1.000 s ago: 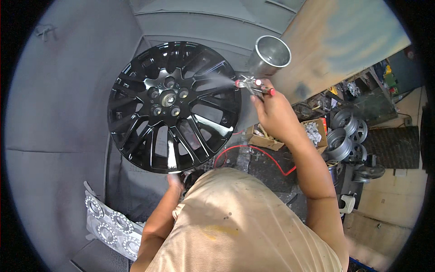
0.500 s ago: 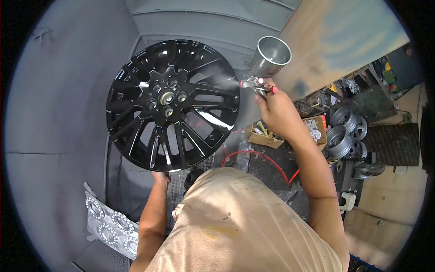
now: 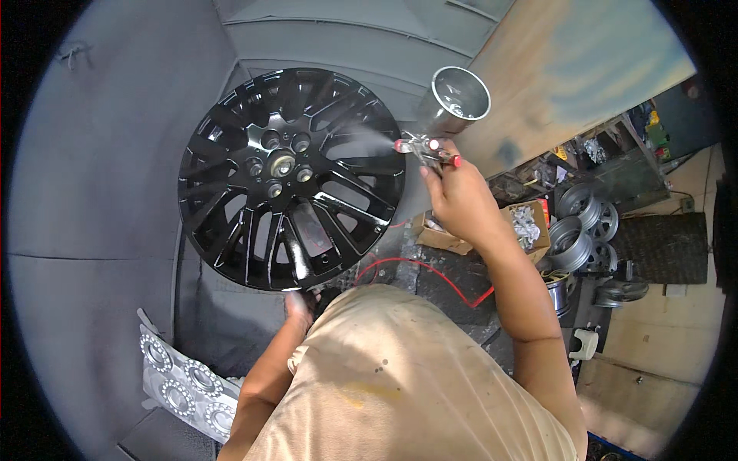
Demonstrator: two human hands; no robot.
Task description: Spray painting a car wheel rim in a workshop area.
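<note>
A glossy black multi-spoke wheel rim faces me, left of the middle. My right hand is wrapped around a metal spray gun with red-ringed fittings, held at the wheel's right edge. A pale mist leaves its nozzle toward the spokes. On top of the gun sits an open silver cup, tilted, with shiny liquid inside. My left hand is at the wheel's bottom edge. Its fingers are blurred and partly hidden, so their grip does not show.
Grey walls enclose the left and far sides. A panel with silver ring-shaped parts leans at lower left. A red hose curves across the floor. To the right are cardboard boxes, stacked silver wheels and a paint-stained wooden board.
The wheel has turned clockwise. My left hand has shifted right along its bottom edge. The spray gun has moved slightly left and down, still spraying.
</note>
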